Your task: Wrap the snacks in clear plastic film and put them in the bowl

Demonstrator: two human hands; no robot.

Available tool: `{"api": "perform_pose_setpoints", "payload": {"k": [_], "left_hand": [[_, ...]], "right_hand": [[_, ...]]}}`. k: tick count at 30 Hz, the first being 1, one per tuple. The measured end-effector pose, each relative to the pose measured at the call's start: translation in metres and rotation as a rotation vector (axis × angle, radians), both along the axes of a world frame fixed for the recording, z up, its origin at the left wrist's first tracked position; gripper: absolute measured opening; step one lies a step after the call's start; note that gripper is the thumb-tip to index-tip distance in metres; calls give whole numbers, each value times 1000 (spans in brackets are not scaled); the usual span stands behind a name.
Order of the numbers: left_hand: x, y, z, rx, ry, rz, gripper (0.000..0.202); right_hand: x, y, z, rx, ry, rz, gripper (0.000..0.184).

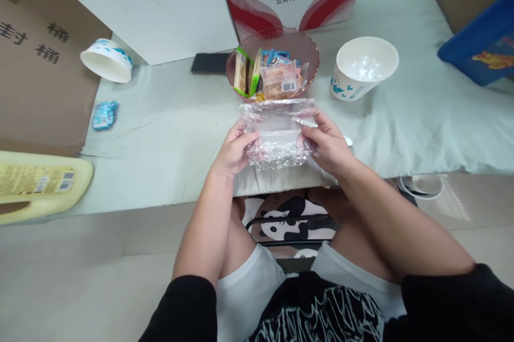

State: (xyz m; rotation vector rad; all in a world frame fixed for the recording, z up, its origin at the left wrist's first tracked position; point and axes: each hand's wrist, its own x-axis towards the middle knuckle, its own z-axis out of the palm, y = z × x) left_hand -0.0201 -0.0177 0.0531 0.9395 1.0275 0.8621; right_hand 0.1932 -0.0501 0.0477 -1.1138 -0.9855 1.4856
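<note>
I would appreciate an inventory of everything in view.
Packaging: one, clear, centre
Glass bowl: one, pinkish, upper centre
Snacks: several, multicoloured, in bowl
Paper tubs: two, white-blue, flanking bowl
Slab: one, black, beside bowl
Packet: one, blue, left
Jug: one, yellow, left
Carton: one, brown, left
Boxes: two, mostly white, behind bowl
Flat object: one, blue, right
Cloth: one, greenish, under bowl
Panda-print item: one, multicoloured, lower centre
Vessels: count unclear, white, lower right
Shorts: one, white, bottom
Sleeves: two, black, bottom
Left hand: one, on packaging
Right hand: one, on packaging

On my feed, clear plastic (279,141) in left hand (236,148) and right hand (328,143), in front of the pink bowl (308,52)
</note>
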Motion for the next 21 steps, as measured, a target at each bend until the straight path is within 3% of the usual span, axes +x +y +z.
{"api": "perform_pose_setpoints", "payload": {"k": [5, 8, 11, 16, 19, 21], "left_hand": [[-6, 2, 0, 18, -86, -54, 27], [-5, 5, -3, -8, -67, -87, 34], [-1, 6, -9, 55, 26, -71, 28], [0, 11, -15, 136, 50, 84, 45], [0, 12, -14, 154, 35, 217, 33], [3, 8, -14, 83, 7, 108, 33]], "right_hand": [[5, 4, -2, -51, 160, 15, 20], [8, 3, -6, -3, -22, -23, 29], [11, 1, -10, 20, -286, -78, 28], [13, 0, -7, 69, -268, -216, 42], [11, -1, -4, 196, -393, -397, 22], [5, -6, -5, 344, -536, -425, 9]]}}
